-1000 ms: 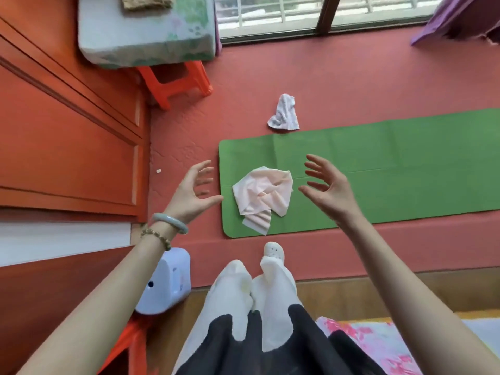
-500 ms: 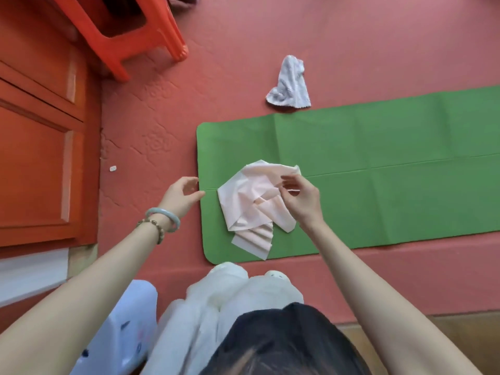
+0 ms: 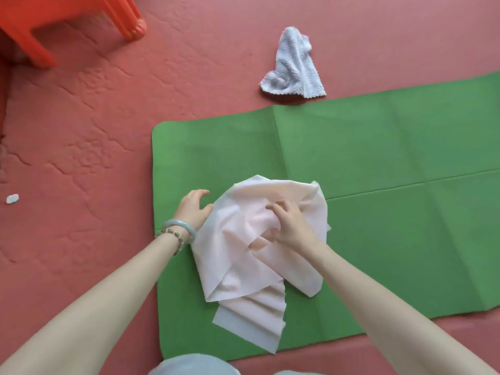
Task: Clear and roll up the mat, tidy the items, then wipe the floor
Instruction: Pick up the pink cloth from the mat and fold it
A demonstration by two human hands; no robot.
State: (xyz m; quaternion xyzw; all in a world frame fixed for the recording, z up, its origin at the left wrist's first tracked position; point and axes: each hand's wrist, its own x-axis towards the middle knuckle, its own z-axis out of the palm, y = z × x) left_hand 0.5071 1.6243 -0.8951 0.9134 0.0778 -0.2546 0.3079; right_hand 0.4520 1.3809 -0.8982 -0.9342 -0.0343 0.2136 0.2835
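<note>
- Head view: pink cloth lies crumpled on the green mat.
- Right hand pinches its folds; left hand spread open at its edge.
- Clearing step, I'd say; next, lift it off.

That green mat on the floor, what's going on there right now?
A person is bent over the green mat, which lies flat and unrolled on the red floor. A crumpled pink cloth sits on its near end. The right hand is bunching the cloth's middle, while the left hand rests at its left edge, fingers spread. The cloth has not been lifted off yet. A white rag lies on the floor just beyond the mat, untouched.
</note>
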